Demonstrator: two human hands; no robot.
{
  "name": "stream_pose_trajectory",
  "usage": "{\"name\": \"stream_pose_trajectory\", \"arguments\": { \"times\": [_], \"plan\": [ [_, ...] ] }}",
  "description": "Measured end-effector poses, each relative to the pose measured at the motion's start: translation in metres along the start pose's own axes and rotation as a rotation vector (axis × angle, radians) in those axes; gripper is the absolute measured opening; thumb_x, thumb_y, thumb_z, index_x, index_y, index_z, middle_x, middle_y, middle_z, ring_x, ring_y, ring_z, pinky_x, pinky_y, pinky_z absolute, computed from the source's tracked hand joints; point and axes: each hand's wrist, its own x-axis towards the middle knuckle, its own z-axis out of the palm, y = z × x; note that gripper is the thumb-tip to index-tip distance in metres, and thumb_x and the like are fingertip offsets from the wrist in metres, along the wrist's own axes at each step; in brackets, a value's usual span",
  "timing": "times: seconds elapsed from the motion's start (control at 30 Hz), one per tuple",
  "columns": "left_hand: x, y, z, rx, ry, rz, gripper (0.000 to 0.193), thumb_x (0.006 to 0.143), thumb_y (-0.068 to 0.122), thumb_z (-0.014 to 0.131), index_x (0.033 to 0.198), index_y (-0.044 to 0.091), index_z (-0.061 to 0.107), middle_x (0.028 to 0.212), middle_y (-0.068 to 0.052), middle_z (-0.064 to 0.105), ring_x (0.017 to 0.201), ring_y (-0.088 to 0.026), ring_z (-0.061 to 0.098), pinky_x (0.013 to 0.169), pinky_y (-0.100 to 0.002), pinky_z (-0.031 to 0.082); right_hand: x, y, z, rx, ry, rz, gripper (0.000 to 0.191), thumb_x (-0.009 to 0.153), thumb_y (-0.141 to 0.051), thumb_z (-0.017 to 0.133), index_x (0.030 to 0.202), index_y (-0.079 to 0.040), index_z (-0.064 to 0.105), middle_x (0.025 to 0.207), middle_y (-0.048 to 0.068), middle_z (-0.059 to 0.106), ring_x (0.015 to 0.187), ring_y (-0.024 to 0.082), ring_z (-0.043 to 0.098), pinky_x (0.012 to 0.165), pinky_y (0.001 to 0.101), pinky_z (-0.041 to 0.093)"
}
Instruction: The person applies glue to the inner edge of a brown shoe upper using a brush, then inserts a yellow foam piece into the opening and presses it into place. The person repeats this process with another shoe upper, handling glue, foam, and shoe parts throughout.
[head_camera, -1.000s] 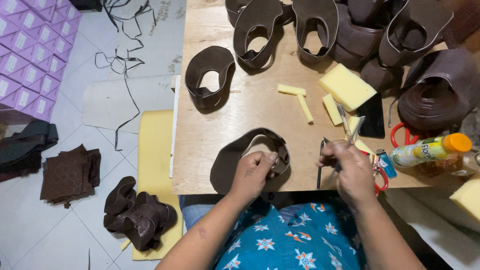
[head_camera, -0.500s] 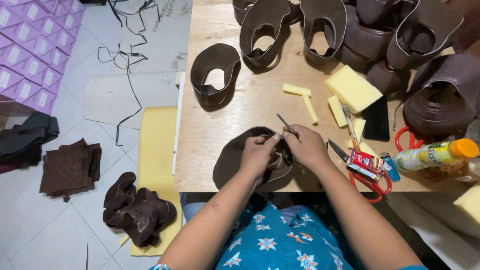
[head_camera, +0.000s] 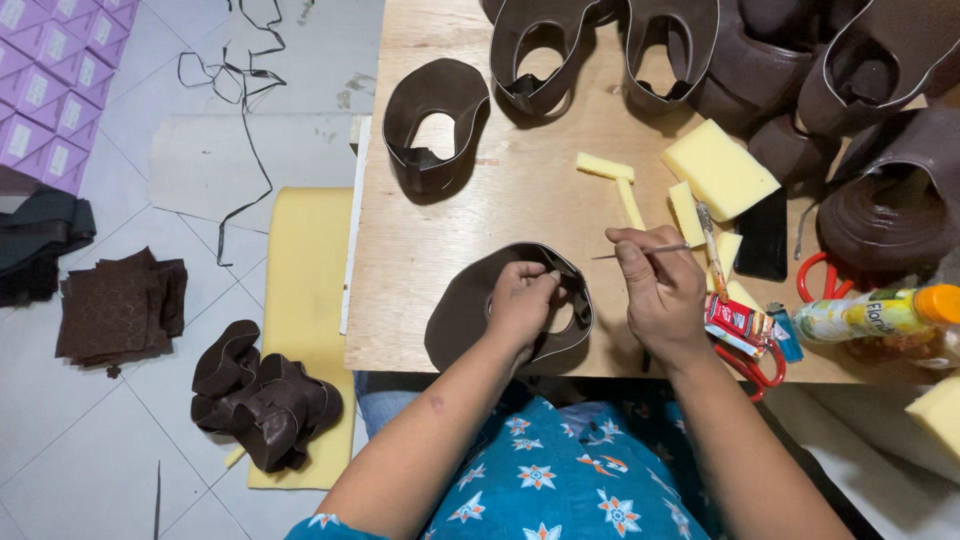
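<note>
A dark brown leather shoe upper (head_camera: 468, 312) lies at the near edge of the wooden table (head_camera: 470, 215). My left hand (head_camera: 522, 300) presses down on it and pinches its inner rim. Just to its right, my right hand (head_camera: 660, 290) grips a thin metal tool (head_camera: 640, 252) whose tip points left, toward the upper's far rim.
Several more brown uppers (head_camera: 432, 125) stand at the back and right of the table. Yellow foam blocks (head_camera: 718, 170), a black phone (head_camera: 764, 235), red scissors (head_camera: 812, 278) and a bottle with an orange cap (head_camera: 880, 312) lie to the right. Leather pieces (head_camera: 262, 395) rest on a foam sheet on the floor.
My right hand came in from the right with the thin tool to the upper, then drew back a little. My left hand stayed on the upper.
</note>
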Motion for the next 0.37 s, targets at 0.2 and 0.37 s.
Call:
{"name": "stream_pose_trajectory", "arguments": {
  "times": [0.2, 0.37],
  "plan": [
    [0.005, -0.019, -0.003, -0.077, -0.026, 0.040, 0.027, 0.092, 0.007, 0.068, 0.113, 0.000, 0.052, 0.090, -0.008, 0.068, 0.076, -0.014, 0.066, 0.069, -0.027, 0.055, -0.005, -0.008, 0.010, 0.021, -0.108, -0.012, 0.017, 0.104, -0.014, 0.062, 0.108, 0.002, 0.068, 0.093, 0.008, 0.066, 0.082, 0.015, 0.063, 0.075, 0.0272, 0.051],
    [0.006, -0.019, -0.007, -0.109, -0.045, 0.056, 0.024, 0.094, 0.008, 0.066, 0.112, -0.002, 0.054, 0.092, -0.010, 0.067, 0.079, -0.014, 0.067, 0.073, -0.027, 0.055, -0.011, 0.002, 0.015, -0.110, -0.123, -0.035, 0.016, 0.103, -0.015, 0.063, 0.106, -0.001, 0.070, 0.092, 0.009, 0.067, 0.080, 0.019, 0.066, 0.074, 0.0292, 0.052]
  ]
}}
